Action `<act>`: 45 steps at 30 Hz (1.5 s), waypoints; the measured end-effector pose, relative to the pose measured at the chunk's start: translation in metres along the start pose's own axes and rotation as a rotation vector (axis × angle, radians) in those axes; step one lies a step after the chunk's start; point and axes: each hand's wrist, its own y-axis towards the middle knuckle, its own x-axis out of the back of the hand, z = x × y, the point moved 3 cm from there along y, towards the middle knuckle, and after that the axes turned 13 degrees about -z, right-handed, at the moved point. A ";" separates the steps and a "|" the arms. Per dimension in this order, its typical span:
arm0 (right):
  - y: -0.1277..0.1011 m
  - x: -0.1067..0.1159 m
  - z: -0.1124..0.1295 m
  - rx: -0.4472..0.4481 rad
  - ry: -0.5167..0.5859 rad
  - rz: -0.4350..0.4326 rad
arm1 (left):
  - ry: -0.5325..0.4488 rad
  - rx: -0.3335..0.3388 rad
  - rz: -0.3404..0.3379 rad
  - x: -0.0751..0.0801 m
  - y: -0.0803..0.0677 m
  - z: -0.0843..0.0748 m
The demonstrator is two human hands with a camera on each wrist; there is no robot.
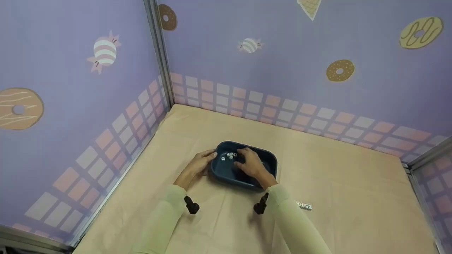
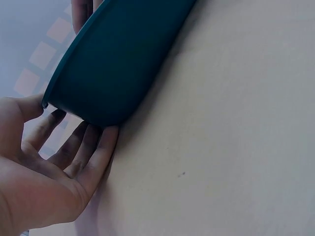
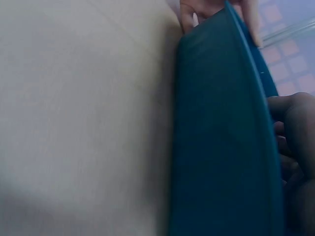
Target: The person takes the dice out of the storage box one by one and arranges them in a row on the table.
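White dice (image 1: 231,155) lie inside the blue tray (image 1: 226,171).

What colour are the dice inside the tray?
The dice are white with dark pips; the head view shows them best.

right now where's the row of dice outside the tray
In the head view, the row of dice lies on the table just right of the right sleeve, below and to the right of the blue tray.

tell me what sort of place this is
Probably a small booth set up for tabletop work: lilac printed walls meet at a metal post, and they border a beige surface with a blue tray on it.
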 end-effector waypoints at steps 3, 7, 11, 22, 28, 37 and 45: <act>0.002 -0.007 0.000 0.006 -0.042 0.031 | -0.017 -0.006 0.006 -0.001 -0.001 -0.002; 0.001 -0.013 0.001 0.026 -0.107 0.035 | -0.005 -0.009 0.011 0.000 -0.003 -0.003; -0.002 -0.016 0.001 0.020 -0.104 -0.002 | 0.001 -0.004 0.010 0.000 -0.003 -0.002; -0.018 0.019 0.005 0.096 -0.023 0.077 | 0.013 -0.009 -0.003 0.000 0.000 -0.001; -0.043 0.094 -0.005 0.177 0.068 -0.041 | 0.004 -0.018 0.009 0.000 0.000 0.000; -0.122 0.179 -0.079 0.052 0.014 -0.086 | -0.026 -0.016 0.025 -0.004 -0.001 0.003; -0.180 0.194 -0.132 -0.151 -0.065 -0.012 | -0.032 -0.032 0.013 -0.002 0.001 0.001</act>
